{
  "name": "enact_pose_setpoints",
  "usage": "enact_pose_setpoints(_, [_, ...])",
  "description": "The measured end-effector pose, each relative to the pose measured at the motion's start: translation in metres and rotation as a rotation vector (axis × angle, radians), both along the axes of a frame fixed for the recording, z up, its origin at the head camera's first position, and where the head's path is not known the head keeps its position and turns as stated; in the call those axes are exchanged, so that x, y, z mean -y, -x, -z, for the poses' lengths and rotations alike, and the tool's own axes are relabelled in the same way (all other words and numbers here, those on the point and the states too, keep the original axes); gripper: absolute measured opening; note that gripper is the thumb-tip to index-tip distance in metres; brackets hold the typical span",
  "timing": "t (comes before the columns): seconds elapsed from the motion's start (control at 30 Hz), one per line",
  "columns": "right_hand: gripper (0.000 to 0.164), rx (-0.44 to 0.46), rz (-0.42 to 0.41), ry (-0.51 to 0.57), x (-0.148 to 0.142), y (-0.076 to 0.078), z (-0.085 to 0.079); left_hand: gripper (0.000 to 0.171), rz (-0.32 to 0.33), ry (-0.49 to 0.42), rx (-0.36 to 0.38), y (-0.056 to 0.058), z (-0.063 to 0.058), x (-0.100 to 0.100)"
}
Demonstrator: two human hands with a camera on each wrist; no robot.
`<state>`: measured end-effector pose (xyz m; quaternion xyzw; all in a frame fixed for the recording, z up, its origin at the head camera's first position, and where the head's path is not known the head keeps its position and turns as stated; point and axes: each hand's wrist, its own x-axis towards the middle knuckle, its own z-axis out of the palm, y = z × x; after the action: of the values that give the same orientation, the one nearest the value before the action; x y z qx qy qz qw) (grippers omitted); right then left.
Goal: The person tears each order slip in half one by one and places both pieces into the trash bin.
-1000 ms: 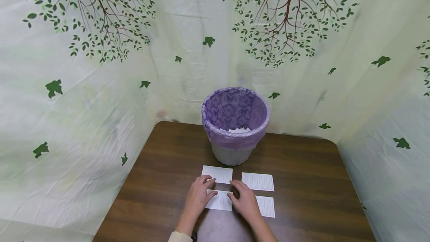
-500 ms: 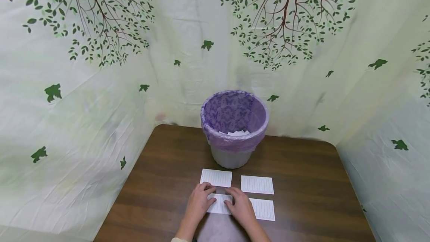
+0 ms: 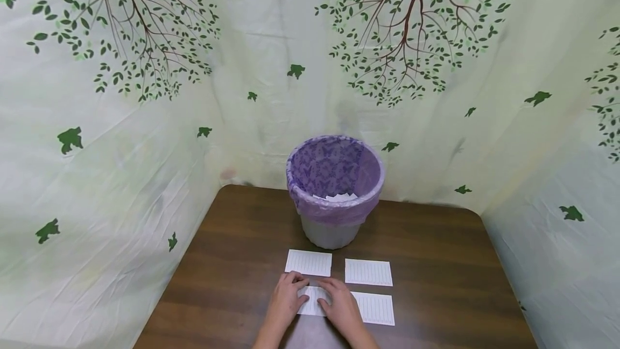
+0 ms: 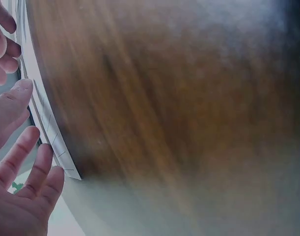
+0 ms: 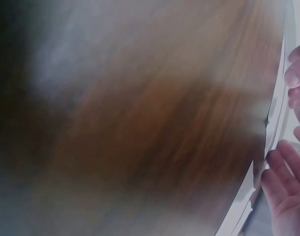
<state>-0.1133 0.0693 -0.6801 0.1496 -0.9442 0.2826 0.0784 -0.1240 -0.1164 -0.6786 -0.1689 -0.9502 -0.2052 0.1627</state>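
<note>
Four-sided white ruled cards lie in two rows on the table. My left hand (image 3: pixel 287 296) is at the left end of the near left card (image 3: pixel 312 300), its fingers relaxed and loosely bent. Across from it, my right hand (image 3: pixel 340 305) covers that card's right part, thumb and fingers spread apart. Both hands' fingertips hover close over the card's edges. Beyond them are the far left card (image 3: pixel 308 263) and the far right card (image 3: pixel 369 272). The near right card (image 3: pixel 375 308) lies beside my right hand. In the left wrist view, my left fingers (image 4: pixel 38 172) look slightly bent, holding nothing.
A grey bin (image 3: pixel 330 233) with a purple patterned liner stands behind the cards, with white papers (image 3: pixel 341 197) inside. The dark wood table (image 3: pixel 436 263) reaches to a curtain (image 3: pixel 261 160) printed with trees and leaves on several sides.
My right hand has shifted left over the near left card, closer to my left hand, uncovering more of the near right card. The head view has tilted up slightly.
</note>
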Motion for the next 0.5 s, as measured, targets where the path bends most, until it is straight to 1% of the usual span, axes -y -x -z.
enact_pose_setpoints(0.2, [0.037, -0.034, 0.003, -0.006, 0.0043, -0.0013, 0.0013, 0.042, -0.006, 0.012, -0.048, 0.0007, 0.0034, -0.0012])
enact_pose_setpoints(0.37, [0.038, -0.063, 0.006, -0.013, 0.0069, -0.0028, 0.001, 0.041, -0.017, 0.014, -0.029, -0.0003, 0.003, -0.0023])
enact_pose_setpoints(0.5, [0.039, -0.048, 0.006, -0.019, 0.008, -0.0029, 0.0019, 0.039, -0.022, 0.013, -0.008, -0.0009, 0.0027, -0.0032])
